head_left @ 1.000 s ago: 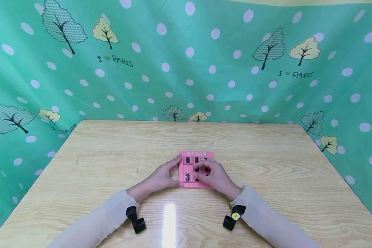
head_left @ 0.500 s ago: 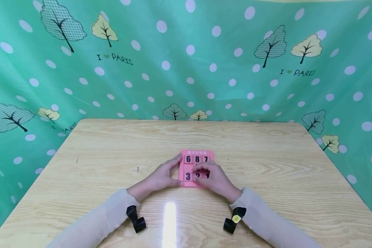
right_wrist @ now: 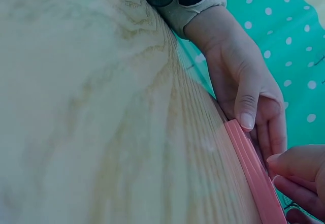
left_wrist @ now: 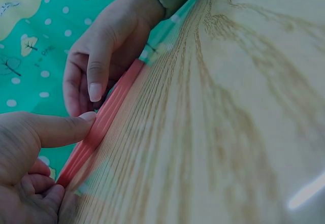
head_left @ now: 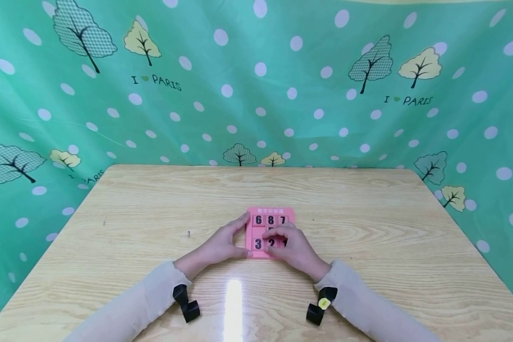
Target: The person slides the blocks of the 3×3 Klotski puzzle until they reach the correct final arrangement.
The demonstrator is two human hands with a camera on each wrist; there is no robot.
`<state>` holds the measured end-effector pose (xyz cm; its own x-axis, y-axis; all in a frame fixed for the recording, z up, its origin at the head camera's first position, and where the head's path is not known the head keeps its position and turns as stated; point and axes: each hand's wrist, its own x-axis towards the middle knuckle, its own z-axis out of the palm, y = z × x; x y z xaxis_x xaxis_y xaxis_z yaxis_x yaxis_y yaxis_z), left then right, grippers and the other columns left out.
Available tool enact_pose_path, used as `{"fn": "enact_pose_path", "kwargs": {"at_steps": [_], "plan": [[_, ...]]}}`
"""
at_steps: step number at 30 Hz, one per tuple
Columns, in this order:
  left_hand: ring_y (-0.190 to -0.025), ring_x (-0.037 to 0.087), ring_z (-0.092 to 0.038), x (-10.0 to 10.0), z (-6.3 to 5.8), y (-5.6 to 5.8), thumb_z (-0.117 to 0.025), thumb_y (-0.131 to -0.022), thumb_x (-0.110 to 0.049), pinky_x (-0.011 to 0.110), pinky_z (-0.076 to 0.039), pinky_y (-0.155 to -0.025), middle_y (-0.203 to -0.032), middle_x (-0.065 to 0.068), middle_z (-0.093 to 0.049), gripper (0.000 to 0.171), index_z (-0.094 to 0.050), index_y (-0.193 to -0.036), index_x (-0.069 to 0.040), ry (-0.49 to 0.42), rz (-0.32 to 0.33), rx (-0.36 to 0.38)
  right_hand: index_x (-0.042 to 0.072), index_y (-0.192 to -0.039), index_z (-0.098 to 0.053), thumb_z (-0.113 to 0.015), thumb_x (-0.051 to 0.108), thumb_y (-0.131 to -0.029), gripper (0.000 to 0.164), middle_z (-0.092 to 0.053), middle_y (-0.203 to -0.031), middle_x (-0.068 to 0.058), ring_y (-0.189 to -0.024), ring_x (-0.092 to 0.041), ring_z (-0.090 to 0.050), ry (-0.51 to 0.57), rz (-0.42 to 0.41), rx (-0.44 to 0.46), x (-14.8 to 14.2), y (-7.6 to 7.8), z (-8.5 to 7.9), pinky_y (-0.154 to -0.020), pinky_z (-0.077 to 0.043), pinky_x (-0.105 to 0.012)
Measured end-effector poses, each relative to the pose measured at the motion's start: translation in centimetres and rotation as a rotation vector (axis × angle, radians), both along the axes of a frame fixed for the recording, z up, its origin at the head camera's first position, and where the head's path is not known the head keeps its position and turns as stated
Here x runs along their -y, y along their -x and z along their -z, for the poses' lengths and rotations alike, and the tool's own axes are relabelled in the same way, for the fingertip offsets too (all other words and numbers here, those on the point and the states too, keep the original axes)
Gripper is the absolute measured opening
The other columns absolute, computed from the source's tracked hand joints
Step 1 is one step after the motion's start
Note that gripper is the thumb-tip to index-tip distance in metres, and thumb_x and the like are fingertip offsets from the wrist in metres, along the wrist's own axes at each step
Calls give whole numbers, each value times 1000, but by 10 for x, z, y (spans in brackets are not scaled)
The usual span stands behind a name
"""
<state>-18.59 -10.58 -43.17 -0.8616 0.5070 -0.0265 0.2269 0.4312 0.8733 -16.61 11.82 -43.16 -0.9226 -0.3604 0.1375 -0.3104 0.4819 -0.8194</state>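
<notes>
- What's new on the pink puzzle [head_left: 249, 236]?
- 7 tile [head_left: 283, 220] now shows more, 5 tile [head_left: 270, 228] mostly hidden; gap [head_left: 258, 232] still mid-row L, so no tile shift seen.
- Hands?
- R hand [head_left: 295, 244] has edged L, bent nr gap; can't tell if gripping. L hand [head_left: 223, 244] grips puzzle's L edge.
- Loc?
- Flat on table [head_left: 154, 213], approx. centre.

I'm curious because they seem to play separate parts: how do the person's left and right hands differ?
The left hand holds the left side of the pink board; the right hand is over the number tiles, hiding some. The left hand's thumb and fingers are spread wide, while the right hand's thumb and fingertips are close together. Both extend from pale sleeves with black wrist devices.
</notes>
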Motion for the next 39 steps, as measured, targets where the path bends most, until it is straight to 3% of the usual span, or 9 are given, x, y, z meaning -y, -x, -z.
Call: {"fn": "enact_pose_path", "kwargs": {"at_steps": [10,17,27,39], "plan": [[-143,26,-14,1,4,1,-80,-71,-12,43,-12,-116,-156,8,-17,98,-22,-149,-6,-18,-4,13,16,-100,-72,-76,9,-76,26,-58,-99,1,-93,-14,-48,-12,1,-41,2,-1,2,-82,-46,-29],[-143,26,-13,1,0,0,-80,-71,-11,44,-12,-116,-156,8,-16,97,-21,-149,-5,-16,-2,14,17,-98,-73,-76,6,-74,26,-57,-97,1,-90,-14,-45,-32,27,-44,5,0,3,-78,-45,-26],[-143,26,-14,-1,3,1,-80,-71,-10,43,-12,-116,-156,9,-16,97,-22,-149,-4,-31,4,12,15,-97,-73,-76,6,-74,25,-59,-98,1,-93,-14,-47,-45,18,-46,6,1,-1,-81,-46,-28],[-143,23,-13,-1,2,1,-80,-72,-12,41,-12,-117,-157,6,-15,98,-20,-149,-5,-30,5,28,13,-98,-73,-75,5,-75,25,-58,-95,0,-89,-14,-47,-70,9,-60,8,10,-2,-77,-44,-27]]}}
